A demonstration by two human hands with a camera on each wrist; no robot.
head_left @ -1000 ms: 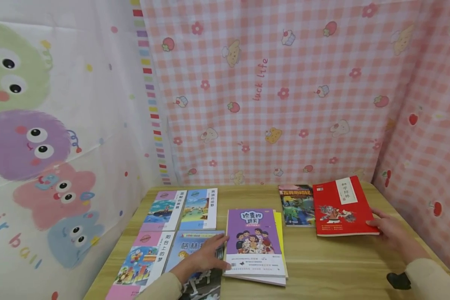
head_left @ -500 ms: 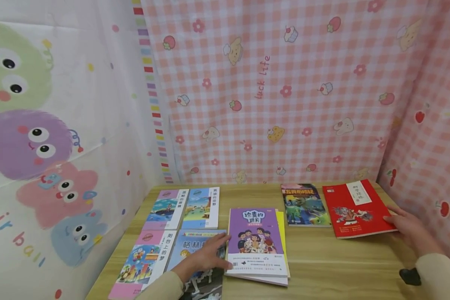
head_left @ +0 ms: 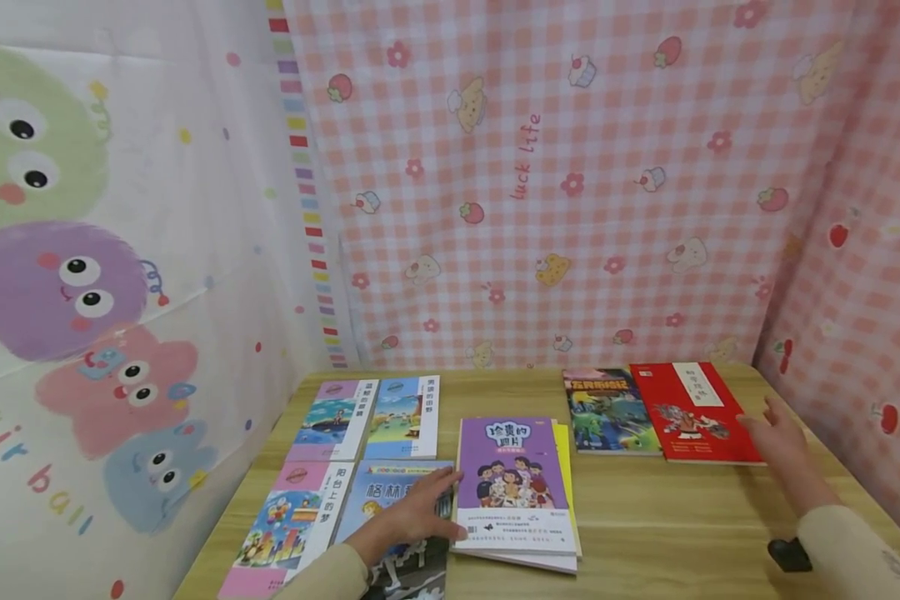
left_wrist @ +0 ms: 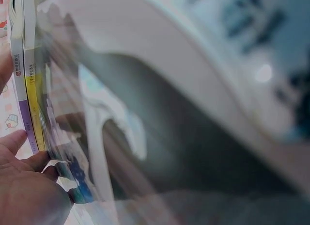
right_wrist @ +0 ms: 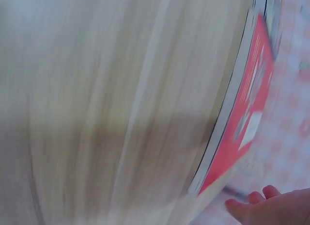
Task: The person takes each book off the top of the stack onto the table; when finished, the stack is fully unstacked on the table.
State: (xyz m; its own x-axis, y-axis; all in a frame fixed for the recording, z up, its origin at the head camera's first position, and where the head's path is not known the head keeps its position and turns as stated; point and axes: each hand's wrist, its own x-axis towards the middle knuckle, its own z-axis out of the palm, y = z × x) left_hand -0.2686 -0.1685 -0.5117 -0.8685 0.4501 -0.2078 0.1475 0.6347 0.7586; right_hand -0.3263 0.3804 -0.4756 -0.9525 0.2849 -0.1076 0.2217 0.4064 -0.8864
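Note:
My left hand [head_left: 416,517] rests against the left edge of a stack topped by a purple book [head_left: 513,467], over a blue storybook [head_left: 393,492]. In the left wrist view, its fingertips touch the spines of the purple book [left_wrist: 26,116] and a yellow book [left_wrist: 34,96]. A red book [head_left: 693,417] lies flat at the back right, right against a dark, colourful comic book [head_left: 611,412]. My right hand [head_left: 780,450] is just off the red book's right edge, fingers loosely extended and holding nothing; the right wrist view shows it apart from the book.
Books with pink and blue covers lie in rows at the left, among them a pink-edged book [head_left: 285,525]. The wooden table [head_left: 667,525] ends at checked cloth [head_left: 615,217] behind. A small black object [head_left: 789,554] shows by the right sleeve.
The red book went right in my right hand, then back left, and now lies flat beside the comic book. My right hand has let go of it. The left hand stays put.

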